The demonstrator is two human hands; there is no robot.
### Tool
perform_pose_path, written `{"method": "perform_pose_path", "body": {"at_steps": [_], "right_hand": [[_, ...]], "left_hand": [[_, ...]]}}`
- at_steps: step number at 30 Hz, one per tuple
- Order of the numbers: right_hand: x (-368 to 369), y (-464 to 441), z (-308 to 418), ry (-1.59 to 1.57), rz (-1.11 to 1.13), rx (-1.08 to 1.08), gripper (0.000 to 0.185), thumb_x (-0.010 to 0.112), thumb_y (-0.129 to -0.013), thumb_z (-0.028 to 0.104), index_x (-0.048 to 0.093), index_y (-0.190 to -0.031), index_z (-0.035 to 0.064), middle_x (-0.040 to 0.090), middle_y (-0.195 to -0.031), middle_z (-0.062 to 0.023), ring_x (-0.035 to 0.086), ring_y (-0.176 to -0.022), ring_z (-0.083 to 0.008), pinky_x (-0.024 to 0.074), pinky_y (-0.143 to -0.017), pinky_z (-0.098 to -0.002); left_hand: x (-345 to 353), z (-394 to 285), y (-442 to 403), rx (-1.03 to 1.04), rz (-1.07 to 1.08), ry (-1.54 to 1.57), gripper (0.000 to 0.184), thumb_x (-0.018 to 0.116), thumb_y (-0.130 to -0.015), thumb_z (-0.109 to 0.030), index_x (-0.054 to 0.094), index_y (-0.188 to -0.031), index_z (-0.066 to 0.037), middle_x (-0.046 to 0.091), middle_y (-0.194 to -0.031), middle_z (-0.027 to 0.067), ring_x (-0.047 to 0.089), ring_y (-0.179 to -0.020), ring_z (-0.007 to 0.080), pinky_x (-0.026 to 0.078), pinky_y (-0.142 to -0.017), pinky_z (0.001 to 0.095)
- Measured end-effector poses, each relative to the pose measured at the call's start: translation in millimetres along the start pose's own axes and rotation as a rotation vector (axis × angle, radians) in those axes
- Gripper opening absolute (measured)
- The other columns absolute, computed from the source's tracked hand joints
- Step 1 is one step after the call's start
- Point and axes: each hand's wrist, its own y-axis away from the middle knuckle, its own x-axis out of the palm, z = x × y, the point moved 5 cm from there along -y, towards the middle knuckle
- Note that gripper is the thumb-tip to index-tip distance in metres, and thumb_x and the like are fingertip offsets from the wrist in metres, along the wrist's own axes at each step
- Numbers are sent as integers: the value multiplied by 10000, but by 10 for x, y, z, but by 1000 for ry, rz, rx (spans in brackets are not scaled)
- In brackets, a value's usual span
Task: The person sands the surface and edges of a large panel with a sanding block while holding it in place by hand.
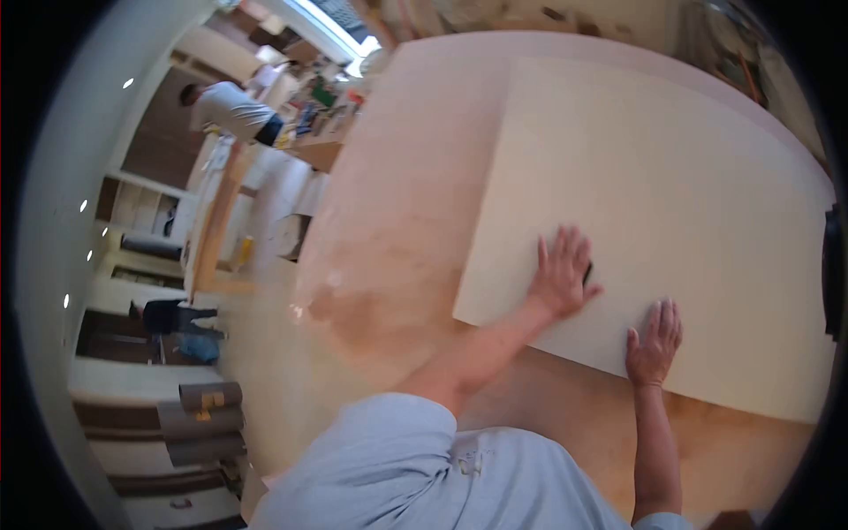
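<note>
While left hand [559, 280] lies flat, fingers spread wide, on pale sheet [636, 194], right hand [652, 355] rests palm-down by sheet's near edge, fingers closer together. Small dark object [587, 273] (too blurred to identify) shows at left hand's thumb side. Sheet covers right part of pinkish-brown tabletop [402, 185]. Beyond, upper left: person in light shirt [231, 108], bent forward. Below: person in dark top [162, 316], grey rolls [208, 422].

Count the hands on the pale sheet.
2: the left hand lies inward from the near edge of the pale sheet; the right hand is at that edge. Both show; none seem hidden.
</note>
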Motion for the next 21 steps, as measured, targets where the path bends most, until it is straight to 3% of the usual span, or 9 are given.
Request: {"method": "perform_pose_path", "body": {"at_steps": [3,7,11,13,15,17,21], "right_hand": [[-136,-14,25,-5,52,23,744,451,-1024,541,416,-1514,-18,383,-1589,-224,307,-1508,-414,221,-1230,-549],[-198,-14,16,-34,78,33,751,407,-1039,574,440,-1500,-18,401,-1580,-224,334,-1497,-408,231,-1223,-552],[-192,-57,-6,-75,112,66,760,370,-1047,598,465,-1485,-16,422,-1566,-227,361,-1485,-407,237,-1219,-547],[-149,-55,-23,-85,123,79,759,364,-1048,602,480,-1476,-13,432,-1559,-229,369,-1482,-406,240,-1217,-545],[-149,-54,-26,-88,120,93,756,362,-1047,605,499,-1465,-10,443,-1552,-231,373,-1480,-403,243,-1215,-543],[-136,-77,-27,-82,124,95,752,369,-1045,603,508,-1458,-10,447,-1549,-231,377,-1478,-404,245,-1214,-544],[-114,-127,9,-105,136,127,749,381,-1042,598,516,-1452,-14,456,-1540,-233,385,-1472,-410,250,-1212,-546]], "left_hand": [[-162,125,-947,-32,3,-7,998,514,-928,-706,270,-1604,-13,138,-1705,232,70,-1580,439,67,-1201,727],[-197,456,-2412,-96,-140,-81,1018,371,-952,-776,243,-1618,-16,155,-1710,206,79,-1583,416,79,-1212,707],[-282,856,-3774,-191,-179,-83,1014,349,-945,-805,262,-1624,-57,207,-1701,187,118,-1582,395,133,-1212,693],[-569,812,-4152,-297,-19,-100,961,289,-999,-747,206,-1632,-30,169,-1716,174,85,-1596,359,80,-1256,619],[-627,947,-4516,-297,-22,-99,950,309,-994,-749,207,-1640,-60,151,-1720,172,92,-1596,355,93,-1253,622],[-545,1227,-5069,-225,-118,-163,1006,326,-940,-823,282,-1621,-84,230,-1693,185,142,-1581,374,145,-1201,707],[-333,1306,-5060,-191,-258,-162,998,292,-937,-841,314,-1613,-107,259,-1675,206,183,-1570,378,174,-1175,735]]}}
